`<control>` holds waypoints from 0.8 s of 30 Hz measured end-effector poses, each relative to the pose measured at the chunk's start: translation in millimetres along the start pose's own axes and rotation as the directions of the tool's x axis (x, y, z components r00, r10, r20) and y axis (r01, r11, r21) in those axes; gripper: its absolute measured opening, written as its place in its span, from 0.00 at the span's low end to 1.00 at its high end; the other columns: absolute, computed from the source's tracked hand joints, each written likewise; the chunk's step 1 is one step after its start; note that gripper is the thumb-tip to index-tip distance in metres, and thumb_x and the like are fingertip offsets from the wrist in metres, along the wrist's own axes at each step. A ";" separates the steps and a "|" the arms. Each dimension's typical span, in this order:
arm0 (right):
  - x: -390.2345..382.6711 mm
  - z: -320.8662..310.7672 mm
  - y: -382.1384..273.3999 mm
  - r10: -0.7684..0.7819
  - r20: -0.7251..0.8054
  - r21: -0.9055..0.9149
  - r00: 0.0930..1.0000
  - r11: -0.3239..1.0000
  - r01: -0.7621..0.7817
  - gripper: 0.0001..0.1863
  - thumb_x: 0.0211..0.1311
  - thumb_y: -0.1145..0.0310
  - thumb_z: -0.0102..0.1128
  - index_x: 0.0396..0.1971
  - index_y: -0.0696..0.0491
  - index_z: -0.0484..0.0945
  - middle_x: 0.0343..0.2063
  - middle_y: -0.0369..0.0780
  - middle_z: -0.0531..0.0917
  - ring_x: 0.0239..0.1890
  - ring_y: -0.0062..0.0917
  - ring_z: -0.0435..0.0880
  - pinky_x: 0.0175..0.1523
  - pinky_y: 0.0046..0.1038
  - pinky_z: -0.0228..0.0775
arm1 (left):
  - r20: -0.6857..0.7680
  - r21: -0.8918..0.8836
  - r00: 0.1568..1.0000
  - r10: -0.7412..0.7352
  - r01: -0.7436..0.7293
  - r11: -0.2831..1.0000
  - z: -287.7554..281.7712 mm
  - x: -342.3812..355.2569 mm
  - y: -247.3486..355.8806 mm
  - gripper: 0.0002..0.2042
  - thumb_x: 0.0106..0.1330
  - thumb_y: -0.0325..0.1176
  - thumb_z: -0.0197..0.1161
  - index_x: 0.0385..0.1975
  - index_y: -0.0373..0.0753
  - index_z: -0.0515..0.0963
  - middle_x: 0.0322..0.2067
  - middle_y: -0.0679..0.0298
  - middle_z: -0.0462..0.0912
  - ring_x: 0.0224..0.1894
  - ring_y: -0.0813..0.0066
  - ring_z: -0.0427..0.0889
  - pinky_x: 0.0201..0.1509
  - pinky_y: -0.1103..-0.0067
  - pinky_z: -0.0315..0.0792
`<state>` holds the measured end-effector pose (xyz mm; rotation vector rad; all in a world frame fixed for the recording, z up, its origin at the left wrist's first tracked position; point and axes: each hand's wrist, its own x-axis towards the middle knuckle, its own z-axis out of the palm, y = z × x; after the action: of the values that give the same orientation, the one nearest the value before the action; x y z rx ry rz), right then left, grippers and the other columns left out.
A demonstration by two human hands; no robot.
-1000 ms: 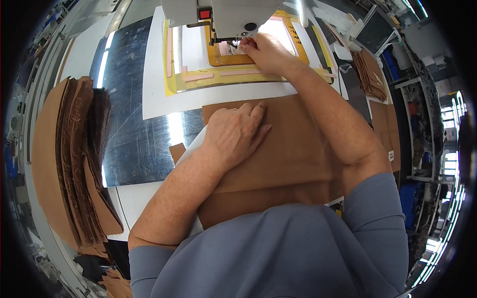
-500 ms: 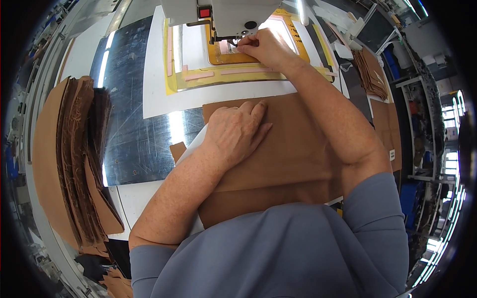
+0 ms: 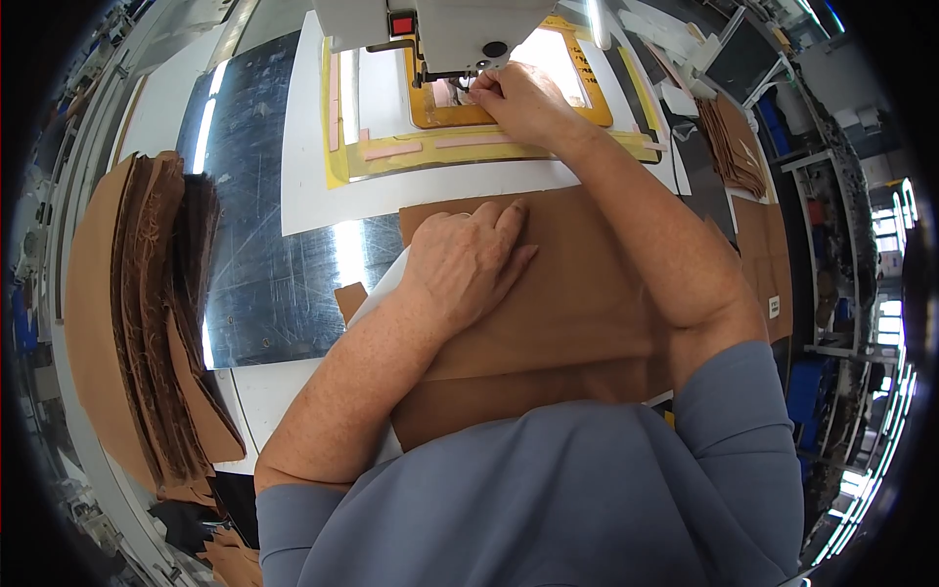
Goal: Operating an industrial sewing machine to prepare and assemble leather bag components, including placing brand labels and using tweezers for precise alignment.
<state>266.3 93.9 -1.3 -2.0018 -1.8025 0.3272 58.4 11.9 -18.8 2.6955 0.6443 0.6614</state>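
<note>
Ahead of me hangs a white sewing machine head (image 3: 445, 27) with its presser foot and needle area (image 3: 464, 84). My right hand (image 3: 525, 104) reaches up beside the needle, thumb and forefinger pinched together. Whatever lies between those fingertips is too small to make out. Beneath them is an orange-yellow frame (image 3: 450, 117) with a bright opening. My left hand (image 3: 460, 256) rests flat, fingers stretched, on a folded brown sheet of fabric or leather (image 3: 587, 284) close to my body. The sheet's far edge lies just short of the taped white template (image 3: 305, 201).
A thick stack of brown pieces (image 3: 103, 313) with frayed edges stands at the left. Scratched shiny metal (image 3: 264, 284) covers the table's left part. More brown pieces (image 3: 729, 147) lie at the right, near shelving (image 3: 817, 245). Scraps (image 3: 230, 558) sit lower left.
My right hand has shifted very slightly beside the needle, still pinched. The orange-yellow frame sits a touch farther right at its right end. My left hand stays on the brown sheet.
</note>
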 end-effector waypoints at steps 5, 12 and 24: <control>-5.2 -2.6 0.6 -0.066 0.029 0.082 0.997 0.995 0.064 0.16 0.69 0.60 0.62 0.41 0.60 0.85 0.30 0.45 0.87 0.31 0.30 0.84 0.43 0.32 0.75 | -0.003 0.001 1.000 0.002 -0.002 1.000 0.0 0.1 0.2 0.21 0.66 0.41 0.68 0.55 0.38 0.78 0.34 0.59 0.83 0.29 0.60 0.84 0.33 0.68 0.77; -5.9 -6.1 10.1 -0.043 0.028 0.250 0.999 0.968 0.035 0.15 0.70 0.62 0.64 0.42 0.60 0.84 0.33 0.45 0.87 0.34 0.27 0.85 0.45 0.31 0.76 | -0.028 -0.009 1.000 0.010 -0.010 1.000 0.8 0.3 0.2 0.21 0.65 0.41 0.69 0.54 0.38 0.78 0.36 0.58 0.84 0.30 0.59 0.84 0.34 0.68 0.77; -15.8 9.5 13.1 -0.277 -0.267 0.101 0.923 0.944 0.313 0.07 0.64 0.69 0.69 0.36 0.58 0.86 0.32 0.41 0.83 0.32 0.28 0.85 0.41 0.28 0.78 | -0.003 0.006 1.000 0.004 -0.004 1.000 -0.6 0.3 1.0 0.21 0.64 0.40 0.69 0.54 0.37 0.78 0.35 0.59 0.83 0.31 0.58 0.84 0.34 0.67 0.77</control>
<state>271.7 78.9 -17.4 -1.5658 -1.8273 0.1002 58.7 11.4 -17.8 2.7022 0.6430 0.6649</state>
